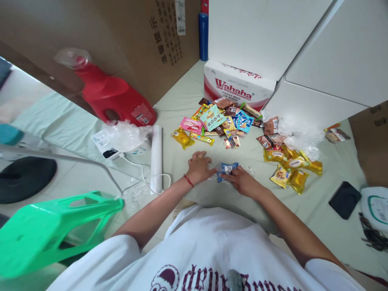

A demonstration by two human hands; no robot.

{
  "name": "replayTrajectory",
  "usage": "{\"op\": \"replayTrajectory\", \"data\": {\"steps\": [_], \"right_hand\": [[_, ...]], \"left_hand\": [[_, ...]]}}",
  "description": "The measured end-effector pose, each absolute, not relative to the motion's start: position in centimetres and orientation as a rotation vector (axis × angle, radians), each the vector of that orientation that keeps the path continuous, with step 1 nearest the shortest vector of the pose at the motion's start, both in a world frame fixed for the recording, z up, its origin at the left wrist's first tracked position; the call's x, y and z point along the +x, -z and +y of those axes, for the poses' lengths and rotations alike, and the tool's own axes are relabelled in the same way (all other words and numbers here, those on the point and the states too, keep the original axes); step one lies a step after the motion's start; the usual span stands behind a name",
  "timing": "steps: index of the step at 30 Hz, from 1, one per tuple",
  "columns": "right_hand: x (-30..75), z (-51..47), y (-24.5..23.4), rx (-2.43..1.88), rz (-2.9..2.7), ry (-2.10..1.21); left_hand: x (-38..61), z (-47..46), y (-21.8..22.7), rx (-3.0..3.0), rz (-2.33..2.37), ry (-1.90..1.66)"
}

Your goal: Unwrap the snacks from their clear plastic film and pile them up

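Note:
A small blue snack packet [228, 168] with a white label lies in front of me, with crinkled clear plastic around it. My right hand [244, 181] grips its right side, index finger stretched across the front. To the left of the packet is my left hand [198, 167], its fingers bent and spread from the thumb. That thumb reaches the edge of the clear plastic. A pile of wrapped snacks lies beyond my hands, including a mint-green packet [213, 118], a pink packet [191, 125] and a yellow packet [182, 138].
Behind the pile stands a Wahaba carton [236, 87] against white cabinets. More snacks and clear plastic bags [303, 131] lie right, near a black wallet-like object [344, 200]. On the left are a red jug [117, 97], a white roll [157, 161] and a green stool [54, 230].

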State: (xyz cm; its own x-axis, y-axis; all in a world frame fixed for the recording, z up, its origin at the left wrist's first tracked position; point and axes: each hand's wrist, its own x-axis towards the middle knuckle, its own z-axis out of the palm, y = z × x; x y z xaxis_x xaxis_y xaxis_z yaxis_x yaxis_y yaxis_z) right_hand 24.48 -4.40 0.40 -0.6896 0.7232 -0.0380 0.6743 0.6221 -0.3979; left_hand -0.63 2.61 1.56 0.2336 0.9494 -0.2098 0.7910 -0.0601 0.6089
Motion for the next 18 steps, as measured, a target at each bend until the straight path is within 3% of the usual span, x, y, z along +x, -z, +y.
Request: {"op": "replayTrajectory", "data": {"steps": [3,10,13,18], "right_hand": [[24.6,-4.1,-0.6,-1.136,-2.656,-0.712],[24.2,-4.8,-0.7,-1.038,-2.639,-0.743],[24.3,-5.7,-1.3,-1.073,-2.606,-0.747],[25.7,-6.3,-2.2,-1.015,-2.424,-0.952]], "left_hand": [[-1.5,1.0,-2.7,1.823,1.449,-0.219],[3.7,0.6,-4.0,0.841,1.15,-0.429],[6.3,0.4,-3.5,0.983,1.232,-0.456],[7.7,-1.4,-2.9,1.91,1.444,-0.239]]}}
